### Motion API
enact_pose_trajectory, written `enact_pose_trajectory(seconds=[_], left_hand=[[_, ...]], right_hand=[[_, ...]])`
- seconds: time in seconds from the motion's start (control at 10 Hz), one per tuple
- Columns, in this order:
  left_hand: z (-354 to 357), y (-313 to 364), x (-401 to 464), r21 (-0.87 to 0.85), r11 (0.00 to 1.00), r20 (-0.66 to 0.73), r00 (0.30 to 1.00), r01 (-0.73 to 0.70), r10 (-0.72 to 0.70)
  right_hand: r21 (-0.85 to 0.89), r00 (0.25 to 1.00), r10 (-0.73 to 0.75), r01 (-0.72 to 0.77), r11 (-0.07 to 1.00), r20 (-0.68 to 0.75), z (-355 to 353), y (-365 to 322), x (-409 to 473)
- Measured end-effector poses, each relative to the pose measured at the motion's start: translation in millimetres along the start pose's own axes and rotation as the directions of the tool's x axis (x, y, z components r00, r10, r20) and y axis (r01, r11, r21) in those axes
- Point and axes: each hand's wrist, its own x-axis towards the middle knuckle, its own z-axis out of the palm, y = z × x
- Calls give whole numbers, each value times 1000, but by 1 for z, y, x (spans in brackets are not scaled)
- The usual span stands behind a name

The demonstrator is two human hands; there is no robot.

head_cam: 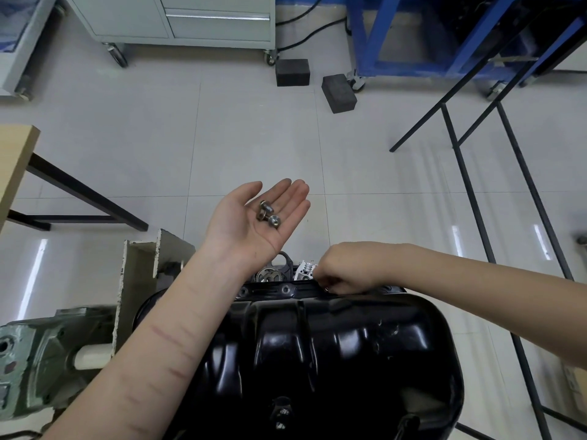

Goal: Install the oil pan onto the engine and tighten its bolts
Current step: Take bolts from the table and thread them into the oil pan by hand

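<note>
The black oil pan sits in the near middle of the view, dome upward, on top of the engine, of which only a few metal parts show just past the pan's far edge. The pan's far flange runs left to right and shows bolt holes along it. The left hand is held palm up above and beyond that far edge, fingers straight and relaxed, carrying two loose bolts that lie touching each other on the base of the fingers. The right hand comes in from the right and rests on the far flange with its fingers curled down; a small bright piece of metal shows at the fingertips, probably a bolt being pinched at a hole, though the fingers hide most of it. To the left of the pan stands a pale green engine stand with chipped upright plates. Farther off, on the grey tiled floor, lie two dark blocks, one near a grey wheeled cabinet and the other near a blue metal frame at the far right. A black tubular rack runs down the right side, and a wooden table corner enters from the left.
</note>
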Motion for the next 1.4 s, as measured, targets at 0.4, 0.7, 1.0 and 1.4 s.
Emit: enact_pose_trajectory(seconds=[0.4, 0.7, 1.0, 1.4], left_hand=[[1, 0, 0, -4, 1000, -7, 1000, 2, -2], [1, 1, 0, -5, 1000, -6, 1000, 4, -4], [1, 1, 0, 0, 1000, -8, 1000, 0, 0], [1, 1, -1, -3, 1000, -13, 1000, -2, 2]], right_hand=[[-127, 998, -68, 65, 990, -19, 4, 2, 4], [-231, 999, -52, 54, 971, 17, 2, 1, 0], [-233, 995, -103, 104, 967, 17, 0, -1, 1], [-374, 997, -68, 72, 924, 25, 0, 0, 3]])
